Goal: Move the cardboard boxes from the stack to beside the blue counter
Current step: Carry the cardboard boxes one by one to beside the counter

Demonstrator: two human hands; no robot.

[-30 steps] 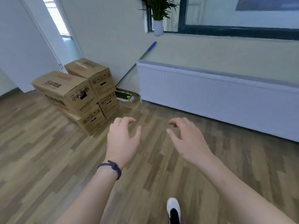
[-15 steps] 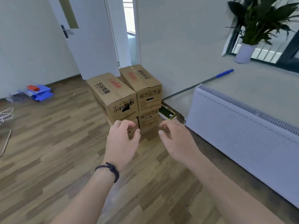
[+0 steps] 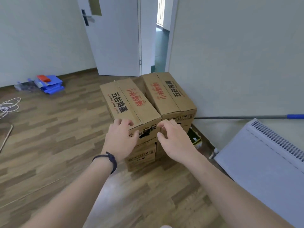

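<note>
Stack of cardboard boxes [image 3: 148, 112] sits on wood floor [image 3: 49, 137] at far-centre, against wall by open door [image 3: 115, 38]. Two columns side by side, two layers visible. Top near-left box [image 3: 130, 102] has black and red print on lid; top far-right box [image 3: 169, 94] touches it along one edge. Lower boxes [image 3: 141, 155] partly hidden behind the hands.

Left hand [image 3: 120, 140], dark band on wrist, is at near-left corner of top near-left box, fingers curled, grip apart and empty. Cannot tell if fingertips touch the cardboard. Right hand [image 3: 174, 142] is at near face between the two columns, fingers likewise curled and spread, holding nothing. Contact unclear there too.

Step in hand, by judgement: reach and take hold of the top near-left box. No box lifted yet; task looks early. Blue counter not in view.

To do it well: spread hands to opp. sides of the one box, not both on near face. A dark cut-out on the near face may be a handhold; a matching one on the far end is a guess. Get palms under or flat on sides, lift straight up so neighbour box isn't dragged. Keep load close to body.

Hazards: radiator [image 3: 263, 162] near-right, mop handle [image 3: 246, 117] along wall, loose cord [image 3: 9, 106] on floor far-left.
</note>
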